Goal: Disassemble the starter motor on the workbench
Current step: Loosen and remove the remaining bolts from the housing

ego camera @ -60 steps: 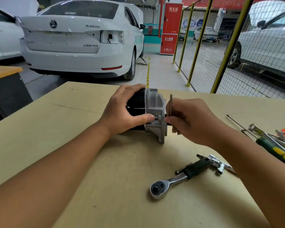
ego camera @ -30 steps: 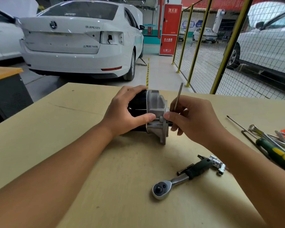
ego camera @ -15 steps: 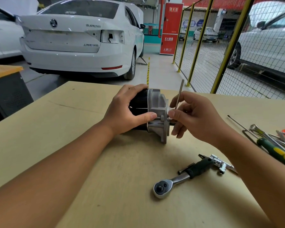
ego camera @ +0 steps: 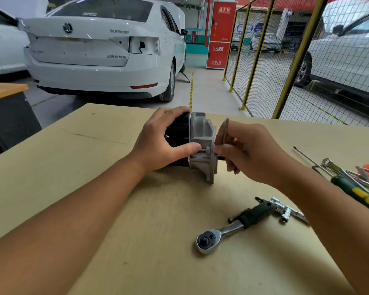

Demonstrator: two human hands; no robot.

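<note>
Swinging key (ego camera: pixel 226 133) back to 12 o'clock, right hand (ego camera: pixel 251 152) pinching it, left hand (ego camera: pixel 158 143) clamped on motor (ego camera: pixel 197 143); bolt loosening.

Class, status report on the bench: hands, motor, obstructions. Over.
Left hand grips motor. Right hand pinches thin key at the end housing. Ratchet lies nearer, clear of the work.

The starter motor (ego camera: pixel 197 143), black body with grey aluminium end housing, lies sideways on the workbench (ego camera: pixel 94 167).

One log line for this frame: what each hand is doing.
left hand: grips starter motor on workbench | right hand: holds thin L-shaped key at housing | ratchet: idle
</note>
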